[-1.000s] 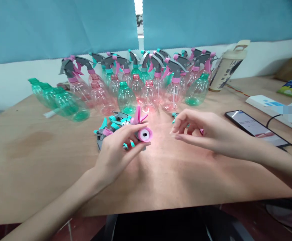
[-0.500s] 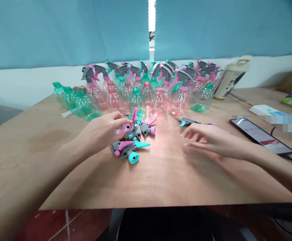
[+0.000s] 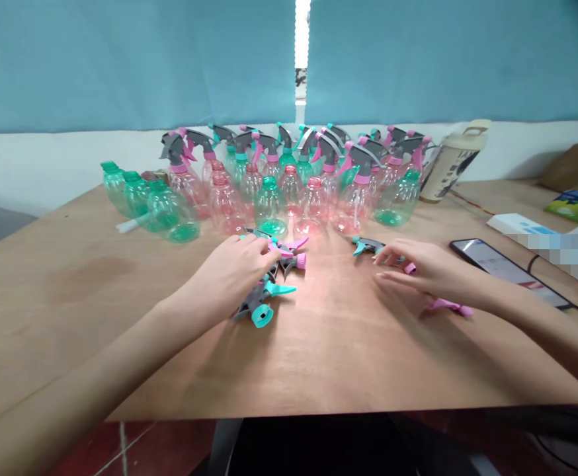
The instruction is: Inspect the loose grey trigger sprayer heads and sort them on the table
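Note:
My left hand is closed over a small pile of spray trigger heads in mid-table, fingers curled around a pink-and-grey one that it mostly hides. Beside it lie a grey head with a turquoise collar and another with a pink collar. My right hand has its fingers bent around a second pink-and-grey spray head; pink parts show between the fingers and below the wrist. A turquoise-and-grey spray head lies just past its fingertips.
Behind the hands stand several clear pink and green bottles, many with spray heads fitted. An uncapped green bottle is in front. To the right are a phone, a white power strip and a tilted cream tumbler.
My left hand has moved right and down over the pile, covering the pink collar that showed before. My right hand has shifted slightly right, and the pink spray head there has come nearer.

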{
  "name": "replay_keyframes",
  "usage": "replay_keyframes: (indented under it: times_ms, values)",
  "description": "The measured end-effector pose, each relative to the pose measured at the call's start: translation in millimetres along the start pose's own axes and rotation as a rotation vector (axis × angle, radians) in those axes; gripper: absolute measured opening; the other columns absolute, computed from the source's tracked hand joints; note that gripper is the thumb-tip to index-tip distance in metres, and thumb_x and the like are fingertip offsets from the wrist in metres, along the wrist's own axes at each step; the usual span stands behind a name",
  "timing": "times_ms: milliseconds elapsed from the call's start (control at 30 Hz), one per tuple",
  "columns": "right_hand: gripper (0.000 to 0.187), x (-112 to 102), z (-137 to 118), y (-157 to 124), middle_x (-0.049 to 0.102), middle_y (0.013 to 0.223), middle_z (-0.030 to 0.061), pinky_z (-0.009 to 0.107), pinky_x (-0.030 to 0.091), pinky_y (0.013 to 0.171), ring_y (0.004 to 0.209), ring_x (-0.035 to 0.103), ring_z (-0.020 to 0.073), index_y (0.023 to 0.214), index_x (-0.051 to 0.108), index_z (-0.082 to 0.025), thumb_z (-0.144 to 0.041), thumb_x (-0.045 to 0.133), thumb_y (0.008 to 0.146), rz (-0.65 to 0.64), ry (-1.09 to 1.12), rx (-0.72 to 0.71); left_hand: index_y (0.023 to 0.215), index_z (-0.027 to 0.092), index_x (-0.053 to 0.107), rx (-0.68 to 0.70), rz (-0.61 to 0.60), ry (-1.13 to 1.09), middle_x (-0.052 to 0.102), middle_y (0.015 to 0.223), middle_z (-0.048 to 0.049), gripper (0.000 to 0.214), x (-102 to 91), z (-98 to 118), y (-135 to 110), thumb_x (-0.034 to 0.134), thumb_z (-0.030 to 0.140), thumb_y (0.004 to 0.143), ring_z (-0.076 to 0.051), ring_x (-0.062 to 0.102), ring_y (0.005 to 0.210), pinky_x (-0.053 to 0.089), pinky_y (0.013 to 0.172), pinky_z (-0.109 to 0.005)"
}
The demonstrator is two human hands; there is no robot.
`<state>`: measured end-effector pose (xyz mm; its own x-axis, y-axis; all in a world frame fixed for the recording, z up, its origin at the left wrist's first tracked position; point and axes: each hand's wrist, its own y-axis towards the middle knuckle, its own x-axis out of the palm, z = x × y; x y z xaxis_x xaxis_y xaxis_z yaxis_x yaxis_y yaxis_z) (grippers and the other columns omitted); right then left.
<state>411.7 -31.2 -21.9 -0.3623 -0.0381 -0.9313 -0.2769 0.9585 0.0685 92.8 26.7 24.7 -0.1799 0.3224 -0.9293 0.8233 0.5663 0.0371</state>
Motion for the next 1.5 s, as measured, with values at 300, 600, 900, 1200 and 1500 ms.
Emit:
replay_keyframes:
  times_ms: [300, 600, 900, 1200, 1500]
  values:
    - [0.04, -5.6, 34.3, 30.4, 0.061, 0.107, 0.0139, 0.037, 0.045, 0.08, 0.1, 0.057, 0.0282, 0.106, 0.057, -0.017, -0.048, 0.054, 0.081, 0.05, -0.139, 0.051, 0.107, 0.015, 0.061, 0.139, 0.139, -0.196, 0.065, 0.09, -0.0077, 0.031, -4.4, 46.8, 6.6, 0.04, 0.003, 0.088, -0.021, 0.057, 0.08, 0.04, 0.067, -0.03]
    - [0.042, 21.2, 28.3, 37.3, 0.062, 0.095, 0.0154, 0.037, 0.042, 0.069, 0.086, 0.059, 0.0302, 0.097, 0.058, -0.014, -0.053, 0.053, 0.083, 0.128, -0.169, 0.143, 0.102, 0.015, 0.062, 0.285, 0.178, -0.382, 0.062, 0.077, -0.0045, 0.025, 18.7, 90.4, 16.1, 0.044, 0.005, 0.088, -0.02, 0.057, 0.071, 0.042, 0.06, -0.029]
    - [0.026, 21.0, 4.4, 29.4, 0.059, 0.103, 0.0084, 0.035, 0.047, 0.081, 0.094, 0.058, 0.0203, 0.104, 0.055, -0.016, -0.022, 0.061, 0.079, 0.2, 0.161, -0.104, 0.1, 0.016, 0.064, 0.115, 0.479, -0.705, 0.067, 0.088, -0.0044, 0.019, 27.5, 96.6, 21.1, 0.048, 0.011, 0.09, -0.016, 0.061, 0.079, 0.048, 0.069, -0.027]
    - [0.031, -0.2, -45.9, 12.2, 0.065, 0.103, 0.0031, 0.03, 0.051, 0.082, 0.094, 0.063, 0.0158, 0.107, 0.054, -0.021, -0.019, 0.065, 0.077, 0.152, 0.479, -0.299, 0.107, 0.021, 0.058, -0.263, 0.475, -0.99, 0.059, 0.104, -0.0043, 0.018, 34.4, 81.4, 26.9, 0.055, 0.025, 0.09, -0.017, 0.06, 0.089, 0.052, 0.074, -0.03]
    - [0.036, 8.3, -60.9, 18.9, 0.066, 0.089, -0.0004, 0.022, 0.05, 0.061, 0.07, 0.06, 0.0103, 0.097, 0.059, -0.019, -0.028, 0.078, 0.068, 0.168, 0.468, -0.372, 0.115, 0.022, 0.052, -0.179, 0.534, -1.017, 0.059, 0.108, -0.004, 0.041, 47.7, 83.0, 24.2, 0.066, 0.01, 0.078, -0.021, 0.057, 0.1, 0.047, 0.087, -0.035]
